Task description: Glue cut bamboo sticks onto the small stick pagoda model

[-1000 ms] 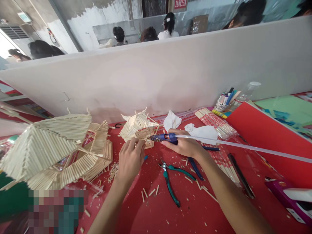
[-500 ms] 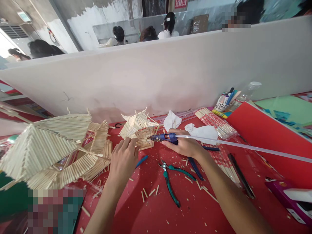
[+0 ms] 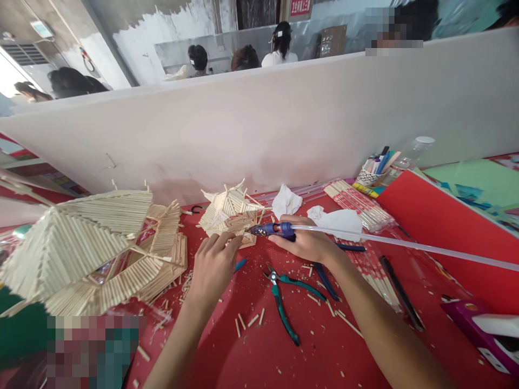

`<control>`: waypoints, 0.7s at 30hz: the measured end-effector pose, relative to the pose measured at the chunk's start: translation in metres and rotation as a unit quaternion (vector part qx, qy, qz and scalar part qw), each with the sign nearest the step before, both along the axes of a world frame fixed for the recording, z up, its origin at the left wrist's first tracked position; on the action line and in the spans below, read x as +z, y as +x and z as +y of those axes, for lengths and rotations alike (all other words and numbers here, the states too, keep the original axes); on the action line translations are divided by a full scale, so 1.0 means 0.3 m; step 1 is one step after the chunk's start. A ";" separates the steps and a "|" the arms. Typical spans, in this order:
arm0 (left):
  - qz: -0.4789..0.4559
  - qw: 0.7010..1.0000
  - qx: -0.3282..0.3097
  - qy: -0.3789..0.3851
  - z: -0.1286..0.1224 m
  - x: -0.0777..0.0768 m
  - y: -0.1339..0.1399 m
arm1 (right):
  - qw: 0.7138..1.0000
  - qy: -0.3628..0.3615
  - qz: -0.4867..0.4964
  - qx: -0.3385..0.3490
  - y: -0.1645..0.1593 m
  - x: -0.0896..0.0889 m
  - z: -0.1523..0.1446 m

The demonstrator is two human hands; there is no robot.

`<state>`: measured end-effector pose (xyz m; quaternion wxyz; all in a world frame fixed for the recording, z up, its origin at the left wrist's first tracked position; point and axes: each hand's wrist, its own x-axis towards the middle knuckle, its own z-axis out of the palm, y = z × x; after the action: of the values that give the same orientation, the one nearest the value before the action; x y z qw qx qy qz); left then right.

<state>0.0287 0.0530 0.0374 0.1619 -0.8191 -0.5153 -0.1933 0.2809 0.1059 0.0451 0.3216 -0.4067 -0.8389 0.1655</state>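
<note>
My right hand [image 3: 302,242] grips a blue hot glue gun [image 3: 270,230], from whose back a long clear glue stick [image 3: 405,244] runs to the right. The gun's nozzle points left at the front of a small pavilion model [image 3: 227,208] built of thin wooden sticks. Close to that nozzle, my left hand [image 3: 214,262] has its fingers curled and pinched at the model's front edge. What they pinch is hidden. Green-handled cutting pliers [image 3: 279,286] lie spread on the red table between my forearms.
A larger stick-built pavilion [image 3: 89,243] stands at left. To the right are crumpled tissues [image 3: 338,220], bagged sticks [image 3: 357,202], a pen cup [image 3: 371,174], a red sheet [image 3: 446,232] and a purple-and-white device [image 3: 478,329]. Stick offcuts [image 3: 253,320] litter the red table [image 3: 308,362]; a white partition [image 3: 227,135] rises behind.
My left hand has shifted slightly right, closer to the glue gun's nozzle, and covers more of the blue handle beside it. My right hand and the glue gun stay nearly in place.
</note>
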 end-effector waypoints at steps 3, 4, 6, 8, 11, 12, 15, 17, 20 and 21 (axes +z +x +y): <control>0.014 1.000 0.000 0.011 -0.001 -0.004 0.003 | 1.000 -0.002 -0.002 0.002 0.000 -0.002 0.001; 0.014 1.000 0.000 0.015 -0.001 -0.005 0.004 | 1.000 -0.002 -0.003 0.002 0.001 -0.003 0.001; 0.009 1.000 0.000 0.022 -0.001 -0.008 0.007 | 1.000 -0.001 -0.006 0.002 0.002 -0.007 0.003; 0.003 1.000 0.001 0.027 -0.001 -0.012 0.010 | 1.000 0.002 -0.005 0.001 0.002 -0.010 0.004; -0.002 0.999 0.000 0.036 0.002 -0.019 0.012 | 1.000 0.004 -0.002 -0.001 0.002 -0.010 0.004; -0.002 0.999 -0.001 0.038 0.003 -0.022 0.012 | 1.000 0.003 -0.001 -0.001 0.002 -0.009 0.003; -0.003 0.999 0.000 0.040 0.006 -0.030 0.013 | 1.000 -0.002 0.001 0.000 0.000 -0.001 0.001; -0.003 0.999 0.004 0.040 0.007 -0.034 0.015 | 1.000 -0.006 0.004 0.000 0.000 0.003 -0.001; 0.000 0.999 0.008 0.041 0.008 -0.038 0.018 | 1.000 -0.008 0.008 0.005 -0.001 0.006 -0.001; 0.001 0.999 0.008 0.041 0.008 -0.038 0.020 | 1.000 -0.007 0.009 0.007 -0.001 0.006 -0.001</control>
<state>0.0346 0.0553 0.0260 0.1974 -0.8078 -0.5136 -0.2115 0.2805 0.1057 0.0470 0.3252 -0.4018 -0.8376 0.1767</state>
